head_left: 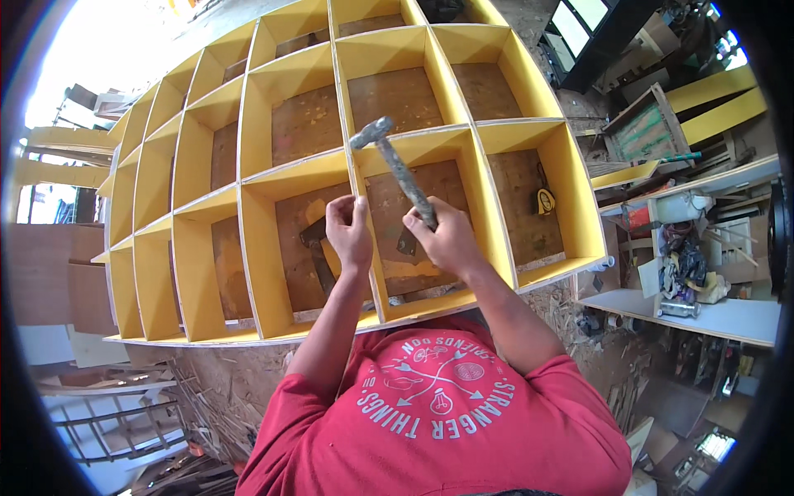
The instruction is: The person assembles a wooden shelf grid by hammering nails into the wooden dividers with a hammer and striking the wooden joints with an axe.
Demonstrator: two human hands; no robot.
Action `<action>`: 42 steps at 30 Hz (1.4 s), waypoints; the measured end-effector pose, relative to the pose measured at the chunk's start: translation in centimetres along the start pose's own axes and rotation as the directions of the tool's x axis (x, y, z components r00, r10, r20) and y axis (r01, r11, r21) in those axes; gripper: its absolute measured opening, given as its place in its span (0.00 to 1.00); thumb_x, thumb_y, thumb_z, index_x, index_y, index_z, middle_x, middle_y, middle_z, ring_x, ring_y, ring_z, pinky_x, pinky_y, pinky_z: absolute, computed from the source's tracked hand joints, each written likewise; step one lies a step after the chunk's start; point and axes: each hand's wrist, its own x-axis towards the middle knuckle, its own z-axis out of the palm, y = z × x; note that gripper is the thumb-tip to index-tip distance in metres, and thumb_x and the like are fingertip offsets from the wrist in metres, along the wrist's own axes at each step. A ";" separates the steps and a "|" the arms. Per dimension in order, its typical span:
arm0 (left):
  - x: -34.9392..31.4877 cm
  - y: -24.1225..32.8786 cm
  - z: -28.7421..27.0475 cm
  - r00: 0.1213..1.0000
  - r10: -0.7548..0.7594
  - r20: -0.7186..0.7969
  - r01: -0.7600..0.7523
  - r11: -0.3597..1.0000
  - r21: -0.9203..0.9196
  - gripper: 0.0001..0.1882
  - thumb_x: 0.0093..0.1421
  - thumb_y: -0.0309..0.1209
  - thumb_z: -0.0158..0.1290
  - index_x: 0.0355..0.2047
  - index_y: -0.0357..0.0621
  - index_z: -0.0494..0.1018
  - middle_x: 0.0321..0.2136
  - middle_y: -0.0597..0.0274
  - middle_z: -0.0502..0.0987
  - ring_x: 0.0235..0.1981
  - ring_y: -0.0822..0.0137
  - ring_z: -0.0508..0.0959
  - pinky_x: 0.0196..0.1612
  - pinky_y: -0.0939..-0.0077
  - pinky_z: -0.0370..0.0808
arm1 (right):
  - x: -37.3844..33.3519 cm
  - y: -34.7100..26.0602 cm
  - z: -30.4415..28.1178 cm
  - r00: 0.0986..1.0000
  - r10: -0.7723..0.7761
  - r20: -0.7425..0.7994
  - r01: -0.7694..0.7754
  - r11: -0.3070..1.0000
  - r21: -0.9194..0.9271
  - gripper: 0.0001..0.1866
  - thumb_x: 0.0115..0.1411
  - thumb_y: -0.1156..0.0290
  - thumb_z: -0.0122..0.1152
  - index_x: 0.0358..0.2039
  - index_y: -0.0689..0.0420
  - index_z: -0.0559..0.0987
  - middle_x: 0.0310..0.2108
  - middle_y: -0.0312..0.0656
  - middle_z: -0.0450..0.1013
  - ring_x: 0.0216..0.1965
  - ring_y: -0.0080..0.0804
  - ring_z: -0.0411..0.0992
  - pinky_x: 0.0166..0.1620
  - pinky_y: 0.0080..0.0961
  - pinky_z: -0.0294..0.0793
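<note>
steadily | my right hand (pixel 444 238) clamped on the hammer (pixel 403 176), raised over the yellow frame (pixel 572 190) | my left hand (pixel 350 231) at a divider's (pixel 376 283) top edge, can't tell if i'm pinching anything | i'd tap lightly and square, left hand clear

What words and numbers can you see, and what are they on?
Red T-shirt: big white letters curve around crossed arrows; I won't copy the words.
Yellow tape measure: any marking is too small to read.
Silver can: any print is too small to read.
Hammer: no lettering I can make out.
</note>
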 end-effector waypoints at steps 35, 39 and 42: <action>-3.8 8.8 -4.7 0.631 -0.126 0.765 0.772 0.192 -0.605 0.30 0.74 0.34 0.51 0.71 0.30 0.64 0.64 0.45 0.75 0.63 0.56 0.78 0.69 0.59 0.74 | -3.4 -3.5 4.9 0.997 -0.009 -0.083 0.018 0.993 0.114 0.08 0.63 0.68 0.72 0.37 0.60 0.86 0.22 0.33 0.75 0.27 0.18 0.73 0.34 0.26 0.75; -3.4 7.6 -4.4 0.692 -0.325 0.645 0.716 0.429 -0.551 0.21 0.74 0.30 0.60 0.62 0.34 0.74 0.53 0.56 0.83 0.50 0.68 0.84 0.55 0.72 0.80 | -2.6 -2.8 4.2 0.995 -0.013 -0.098 0.027 0.989 0.145 0.07 0.65 0.70 0.71 0.38 0.60 0.86 0.25 0.30 0.75 0.29 0.16 0.71 0.35 0.25 0.74; -2.2 7.4 -5.0 0.688 -0.328 0.647 0.595 0.766 -0.244 0.11 0.72 0.32 0.65 0.48 0.38 0.84 0.35 0.68 0.86 0.35 0.79 0.80 0.41 0.81 0.76 | -2.0 -2.1 3.9 0.998 -0.006 -0.062 0.012 0.995 0.098 0.07 0.67 0.69 0.71 0.38 0.60 0.86 0.27 0.27 0.75 0.30 0.14 0.69 0.35 0.22 0.70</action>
